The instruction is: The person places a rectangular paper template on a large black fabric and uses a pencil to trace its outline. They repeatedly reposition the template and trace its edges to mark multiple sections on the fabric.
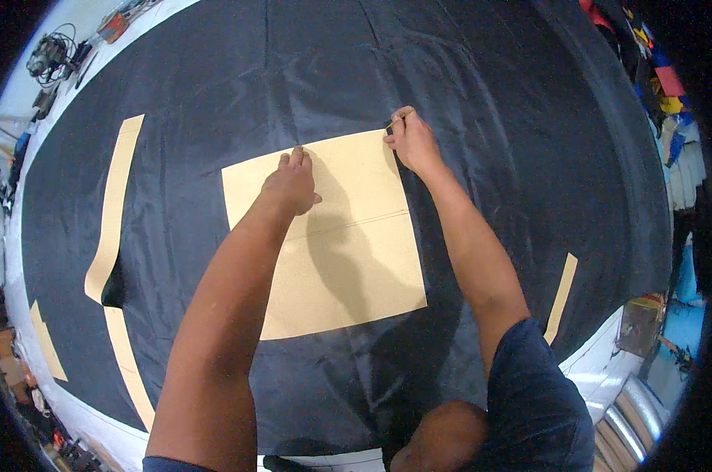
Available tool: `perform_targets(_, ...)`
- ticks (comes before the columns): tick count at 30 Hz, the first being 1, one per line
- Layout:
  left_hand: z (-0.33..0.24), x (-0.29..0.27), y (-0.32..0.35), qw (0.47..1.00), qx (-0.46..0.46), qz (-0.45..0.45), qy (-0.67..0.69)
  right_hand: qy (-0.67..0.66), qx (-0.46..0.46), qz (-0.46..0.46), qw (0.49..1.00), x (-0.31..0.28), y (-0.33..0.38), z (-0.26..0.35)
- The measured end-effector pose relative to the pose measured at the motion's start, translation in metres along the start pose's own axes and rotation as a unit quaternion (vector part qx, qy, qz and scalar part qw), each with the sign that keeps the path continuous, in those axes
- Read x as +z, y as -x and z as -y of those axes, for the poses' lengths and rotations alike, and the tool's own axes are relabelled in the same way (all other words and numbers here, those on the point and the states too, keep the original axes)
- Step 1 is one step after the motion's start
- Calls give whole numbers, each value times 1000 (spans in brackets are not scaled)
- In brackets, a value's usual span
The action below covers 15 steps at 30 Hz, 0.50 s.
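Note:
A squarish pale yellow sheet (356, 259), paper or card, lies flat on black fabric (482, 377). Two thin dark lines cross its middle. My left hand (291, 182) rests on the sheet near its far edge, fingers stretched out and holding nothing. At the sheet's far right corner, my right hand (412, 141) is closed in a pinch round a thin yellowish stick (392, 123), pencil-like but too small to name surely. The stick's tip is by the corner; whether it touches the fabric, I cannot tell.
Long yellow strips (114, 204) lie on the fabric at left, one buckled upward. A shorter strip (562, 297) is at right. Cables and a dark device (53, 59) sit at the far left edge, coloured scraps (670, 94) at the far right, silvery rolls (635, 417) at the near right.

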State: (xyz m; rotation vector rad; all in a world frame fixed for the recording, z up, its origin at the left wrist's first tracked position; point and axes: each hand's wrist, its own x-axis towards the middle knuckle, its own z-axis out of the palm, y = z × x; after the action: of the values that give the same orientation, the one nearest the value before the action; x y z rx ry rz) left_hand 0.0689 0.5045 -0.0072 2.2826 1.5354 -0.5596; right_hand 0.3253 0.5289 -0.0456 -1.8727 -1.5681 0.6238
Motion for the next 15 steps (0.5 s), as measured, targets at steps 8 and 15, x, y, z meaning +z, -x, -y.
perform_targets(8, -9, -4, -9, 1000, 0, 30, 4, 42, -58, -14, 997, 1, 3, 2)
perform_targets(15, -27, -2, -3, 999, -14, -3, 46, 124, -123, 15, 985, -9, 24, 7)
